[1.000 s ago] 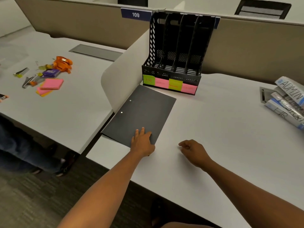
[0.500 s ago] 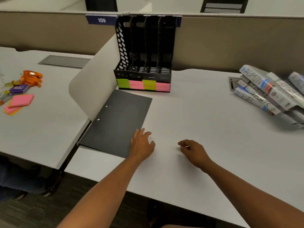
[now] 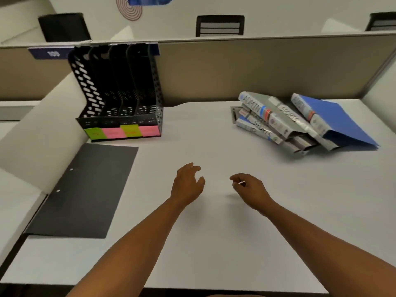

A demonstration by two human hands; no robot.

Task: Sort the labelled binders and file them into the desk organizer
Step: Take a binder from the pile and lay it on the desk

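A black desk organizer (image 3: 120,93) with several upright slots stands at the back left of the desk, green and pink sticky labels (image 3: 122,132) along its front. A heap of several binders (image 3: 285,123) lies at the back right, spines reading ADMIN and SPORTS, with a blue binder (image 3: 334,123) on the right of the heap. A flat black folder (image 3: 85,189) lies at the left. My left hand (image 3: 187,184) hovers over the bare desk middle, fingers loosely spread, holding nothing. My right hand (image 3: 249,188) is beside it, fingers loosely curled, empty.
A white curved divider (image 3: 42,133) borders the desk's left side, a tan partition (image 3: 257,67) the back. The white desk (image 3: 214,243) stretches between my hands and the front edge. Black chairs (image 3: 219,25) stand behind the partition.
My view has swung right, bringing the binder heap into sight. My left hand has left the black folder and moved right to the desk middle. My right hand stayed loosely curled.
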